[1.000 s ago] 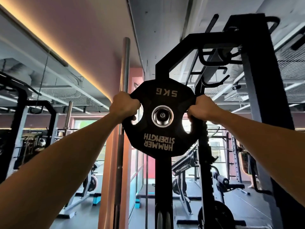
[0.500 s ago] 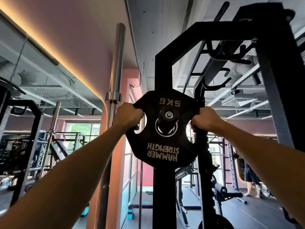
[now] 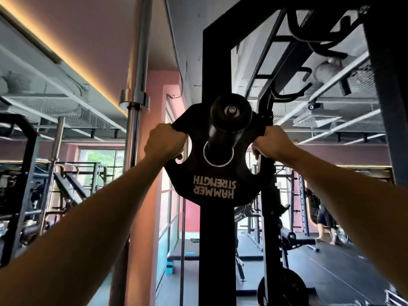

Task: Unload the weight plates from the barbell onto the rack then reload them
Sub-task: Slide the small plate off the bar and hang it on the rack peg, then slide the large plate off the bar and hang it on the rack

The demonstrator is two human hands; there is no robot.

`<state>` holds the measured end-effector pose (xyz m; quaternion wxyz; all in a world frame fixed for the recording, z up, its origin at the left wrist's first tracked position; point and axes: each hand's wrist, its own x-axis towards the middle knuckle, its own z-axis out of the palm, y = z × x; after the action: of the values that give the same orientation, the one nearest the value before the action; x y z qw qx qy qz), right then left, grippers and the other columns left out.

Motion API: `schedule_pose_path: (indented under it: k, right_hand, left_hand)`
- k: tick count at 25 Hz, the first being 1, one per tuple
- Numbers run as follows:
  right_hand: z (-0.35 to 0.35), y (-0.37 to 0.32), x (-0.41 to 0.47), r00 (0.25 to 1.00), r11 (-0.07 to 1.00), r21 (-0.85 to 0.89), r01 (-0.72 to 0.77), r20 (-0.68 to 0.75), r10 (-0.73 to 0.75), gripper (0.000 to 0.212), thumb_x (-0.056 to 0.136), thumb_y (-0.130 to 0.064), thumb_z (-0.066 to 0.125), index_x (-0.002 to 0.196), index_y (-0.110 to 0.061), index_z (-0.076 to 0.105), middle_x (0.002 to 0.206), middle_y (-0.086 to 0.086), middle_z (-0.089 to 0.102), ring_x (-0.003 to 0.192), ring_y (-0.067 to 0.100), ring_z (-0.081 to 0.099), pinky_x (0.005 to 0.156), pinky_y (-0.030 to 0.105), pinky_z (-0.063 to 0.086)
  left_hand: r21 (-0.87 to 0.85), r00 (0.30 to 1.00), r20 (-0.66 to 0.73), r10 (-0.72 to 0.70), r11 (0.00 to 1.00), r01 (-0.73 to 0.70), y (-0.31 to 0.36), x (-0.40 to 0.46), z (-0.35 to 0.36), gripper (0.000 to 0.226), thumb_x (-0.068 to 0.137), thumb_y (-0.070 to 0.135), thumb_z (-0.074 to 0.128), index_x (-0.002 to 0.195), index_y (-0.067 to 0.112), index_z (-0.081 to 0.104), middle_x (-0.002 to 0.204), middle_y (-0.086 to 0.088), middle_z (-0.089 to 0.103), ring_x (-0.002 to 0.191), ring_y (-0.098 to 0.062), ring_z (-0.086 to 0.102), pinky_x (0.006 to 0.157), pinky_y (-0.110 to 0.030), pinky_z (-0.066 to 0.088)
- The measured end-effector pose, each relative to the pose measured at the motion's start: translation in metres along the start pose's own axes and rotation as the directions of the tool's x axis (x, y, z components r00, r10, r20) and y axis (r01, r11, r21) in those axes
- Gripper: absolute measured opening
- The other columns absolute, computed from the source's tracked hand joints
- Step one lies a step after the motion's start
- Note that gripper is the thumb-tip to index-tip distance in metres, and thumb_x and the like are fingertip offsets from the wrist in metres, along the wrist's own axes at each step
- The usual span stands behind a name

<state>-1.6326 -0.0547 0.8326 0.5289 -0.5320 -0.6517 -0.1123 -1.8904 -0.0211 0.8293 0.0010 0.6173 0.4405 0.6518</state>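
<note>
since before, plate (image 3: 217,173) slid further onto rack peg (image 3: 230,113).
left hand (image 3: 164,143) and right hand (image 3: 272,143), each grip closed through a side hole, keep it level for the peg.

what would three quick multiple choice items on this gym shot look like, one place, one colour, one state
1. Where is the weight plate?
A. on the floor
B. on a peg of the black rack
C. on a bench

2. What colour is the plate's lettering?
A. red
B. blue
C. pale cream

3. How is the plate held?
A. left hand and right hand grip opposite edges
B. one hand only
C. no hand touches it

Answers:
1 B, the peg passes through its centre hole.
2 C, pale upside-down letters.
3 A, both fists close on its rim.
</note>
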Motion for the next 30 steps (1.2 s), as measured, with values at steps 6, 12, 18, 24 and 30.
schedule_pose_path:
  k: [6,12,18,24,30]
  right_hand:
    - [0.01,0.007,-0.033,0.991,0.991,0.078,-0.111,-0.066,0.116,0.042,0.089,-0.034,0.057,0.122,-0.008,0.054,0.109,0.019,0.065,0.097,0.038,0.064,0.082,0.039,0.052]
    - [0.036,0.022,-0.134,0.977,0.976,0.096,-0.198,0.102,0.188,0.052,0.101,-0.05,0.031,0.124,-0.005,0.044,0.107,0.02,0.064,0.089,0.035,0.066,0.072,0.033,0.046]
    - [0.044,0.051,-0.213,0.889,0.98,-0.034,-0.197,0.415,0.193,0.034,0.091,-0.048,0.059,0.102,-0.016,0.059,0.095,-0.003,0.062,0.091,0.017,0.059,0.07,0.027,0.042]
    - [0.005,0.077,-0.245,0.856,0.966,-0.159,-0.202,0.45,0.253,0.034,0.085,-0.047,0.066,0.105,-0.022,0.055,0.106,0.001,0.059,0.094,0.018,0.054,0.078,0.027,0.037]
    - [-0.073,0.118,-0.267,0.843,0.96,-0.183,-0.21,0.464,0.273,0.039,0.086,-0.039,0.067,0.116,-0.017,0.058,0.111,0.007,0.063,0.101,0.024,0.061,0.082,0.028,0.042]
  left_hand:
    - [0.174,0.999,0.014,0.03,0.984,-0.032,-0.02,-0.04,-0.002,0.03,0.093,0.039,0.052,0.102,0.016,0.036,0.087,-0.006,0.051,0.077,-0.028,0.049,0.069,-0.037,0.038]
    - [0.092,0.965,0.258,-0.039,0.996,0.015,-0.045,-0.121,-0.013,0.052,0.103,0.054,0.027,0.124,0.008,0.039,0.104,-0.023,0.065,0.083,-0.042,0.066,0.083,-0.049,0.053]
    - [0.136,0.804,0.589,-0.078,0.991,-0.004,-0.087,-0.218,-0.007,0.04,0.093,0.058,0.053,0.118,0.027,0.049,0.085,0.0,0.067,0.07,-0.013,0.062,0.063,-0.025,0.046]
    - [0.198,0.716,0.692,-0.093,0.978,-0.064,-0.072,-0.237,0.0,0.045,0.084,0.061,0.064,0.116,0.03,0.055,0.112,0.0,0.062,0.088,-0.011,0.057,0.067,-0.024,0.04]
    - [0.228,0.703,0.703,-0.105,0.97,-0.082,-0.007,-0.277,0.016,0.053,0.085,0.055,0.067,0.126,0.024,0.055,0.118,-0.003,0.06,0.102,-0.021,0.056,0.078,-0.03,0.039]
